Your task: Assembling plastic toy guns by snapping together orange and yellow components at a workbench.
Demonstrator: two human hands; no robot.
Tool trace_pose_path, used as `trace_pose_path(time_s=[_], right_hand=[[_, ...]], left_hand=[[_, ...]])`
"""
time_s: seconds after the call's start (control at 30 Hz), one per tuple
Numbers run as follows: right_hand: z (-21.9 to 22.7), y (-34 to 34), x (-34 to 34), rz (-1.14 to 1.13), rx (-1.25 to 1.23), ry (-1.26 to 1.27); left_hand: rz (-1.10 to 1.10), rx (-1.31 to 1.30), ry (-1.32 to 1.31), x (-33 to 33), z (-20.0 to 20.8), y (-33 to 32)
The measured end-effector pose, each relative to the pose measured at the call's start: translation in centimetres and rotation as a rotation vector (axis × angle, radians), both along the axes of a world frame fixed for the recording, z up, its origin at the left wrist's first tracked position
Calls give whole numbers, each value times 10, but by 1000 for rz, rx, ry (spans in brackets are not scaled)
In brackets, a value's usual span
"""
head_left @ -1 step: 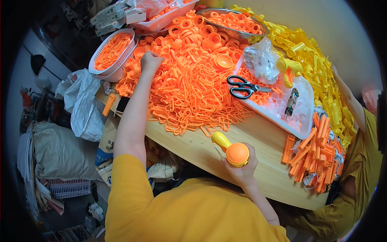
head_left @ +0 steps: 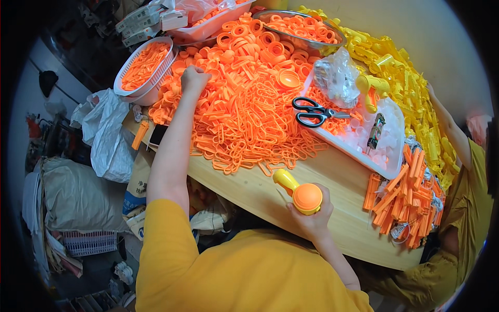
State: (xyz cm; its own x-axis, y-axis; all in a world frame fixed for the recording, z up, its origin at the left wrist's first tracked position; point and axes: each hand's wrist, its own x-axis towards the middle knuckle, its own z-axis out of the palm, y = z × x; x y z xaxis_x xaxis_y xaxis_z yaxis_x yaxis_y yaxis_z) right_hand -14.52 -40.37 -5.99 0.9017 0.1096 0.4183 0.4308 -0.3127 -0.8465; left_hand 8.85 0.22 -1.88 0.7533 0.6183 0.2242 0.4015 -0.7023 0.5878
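My right hand is closed around a yellow plastic housing with a rounded handle and an orange round cap. It is held over the near edge of the table, its handle pointing far left. A thin pale strip shows beside it. At the far left of the orange heap, my left hand has its fingers curled down among the small parts; what they grip, if anything, is hidden. Around it lie orange rings, and nearer are orange loop-shaped clips.
Black-handled scissors lie on a white tray with a small circuit piece. Orange sticks pile at right. Another person's arm reaches to the yellow parts. A white basket stands far left.
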Motion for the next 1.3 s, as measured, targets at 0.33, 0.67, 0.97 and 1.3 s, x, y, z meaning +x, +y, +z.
trace_pose_path(time_s=[0.33,0.67,0.97,1.3], right_hand=[[-6,-15,12,-21,185,255],[21,-18,17,70,829,875],[12,-35,11,103,810,866],[12,-33,-3,208,763,1028]], left_hand=[[-283,492,-570,-34,13,-44],[-871,-446,-319,-160,-25,-226],[-964,-1035,-141,-187,-37,-242],[-789,-1316,-74,-186,-41,-255]])
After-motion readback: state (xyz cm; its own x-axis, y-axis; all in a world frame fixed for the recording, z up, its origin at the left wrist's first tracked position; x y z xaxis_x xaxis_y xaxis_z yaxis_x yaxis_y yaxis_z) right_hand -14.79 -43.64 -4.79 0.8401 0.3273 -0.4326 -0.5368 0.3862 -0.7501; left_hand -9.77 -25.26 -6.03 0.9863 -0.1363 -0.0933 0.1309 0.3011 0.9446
